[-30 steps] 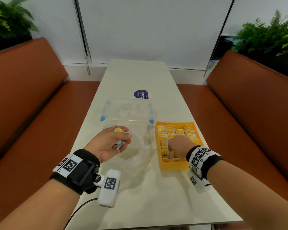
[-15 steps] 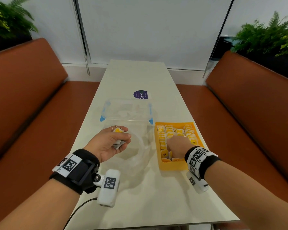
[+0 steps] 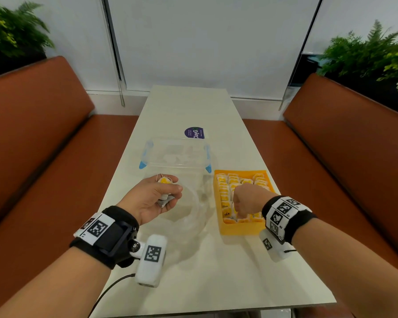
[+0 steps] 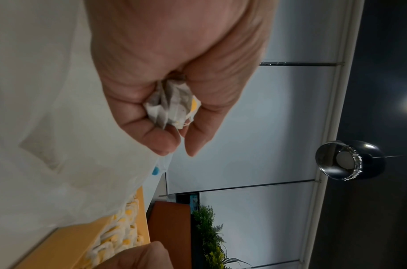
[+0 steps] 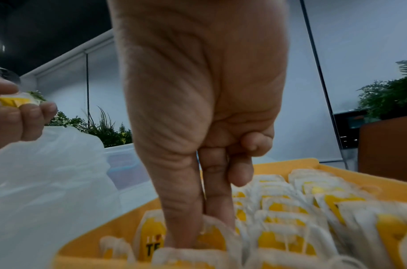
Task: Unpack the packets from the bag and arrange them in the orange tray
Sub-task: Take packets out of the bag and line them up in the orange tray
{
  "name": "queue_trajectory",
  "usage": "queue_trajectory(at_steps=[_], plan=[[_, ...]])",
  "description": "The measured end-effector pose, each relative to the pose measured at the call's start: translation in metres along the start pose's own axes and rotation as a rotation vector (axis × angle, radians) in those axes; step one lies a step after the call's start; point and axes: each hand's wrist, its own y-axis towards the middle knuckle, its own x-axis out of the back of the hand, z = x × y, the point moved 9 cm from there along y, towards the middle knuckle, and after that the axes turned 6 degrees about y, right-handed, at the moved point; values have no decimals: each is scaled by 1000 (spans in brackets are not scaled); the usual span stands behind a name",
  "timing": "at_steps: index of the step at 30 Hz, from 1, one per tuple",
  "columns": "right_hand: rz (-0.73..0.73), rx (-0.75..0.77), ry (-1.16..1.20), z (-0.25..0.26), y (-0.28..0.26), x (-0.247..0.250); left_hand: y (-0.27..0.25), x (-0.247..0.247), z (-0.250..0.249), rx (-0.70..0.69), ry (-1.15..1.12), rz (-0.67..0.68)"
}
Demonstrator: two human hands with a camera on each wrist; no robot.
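The orange tray point(image 3: 239, 228) sits right of centre on the table, packed with rows of white tea packets point(image 3: 233, 181) with yellow tags. My right hand point(image 3: 244, 203) reaches down into its near left part. In the right wrist view the right hand point(image 5: 198, 234) has its thumb and forefinger pushed down around one packet point(image 5: 211, 236) in the front rows, the other fingers curled. My left hand point(image 3: 170, 191) hovers over the clear plastic bag point(image 3: 189, 216) and grips a small bunch of packets point(image 4: 172, 107).
A clear lidded box with blue clips point(image 3: 175, 152) stands just beyond the bag, and a round purple sticker point(image 3: 194, 133) lies behind it. Brown benches run along both sides of the narrow white table point(image 3: 205, 271). A cable trails off the near edge.
Almost nothing differs. My right hand stays in the tray's near left part and has edged slightly away from me. The left hand keeps its hold on the packets.
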Motion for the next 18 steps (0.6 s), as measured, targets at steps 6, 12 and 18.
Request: queue_trajectory(at_steps=[6,12,18], plan=[[-226,29,46,15,-18,54,-2,3,3,49,-130,-55],[-424,350,417,93,-50,95,-6,-14,5,136,-188,55],[-385,467,438,131,-49,81,-10,-24,3,118,-196,154]])
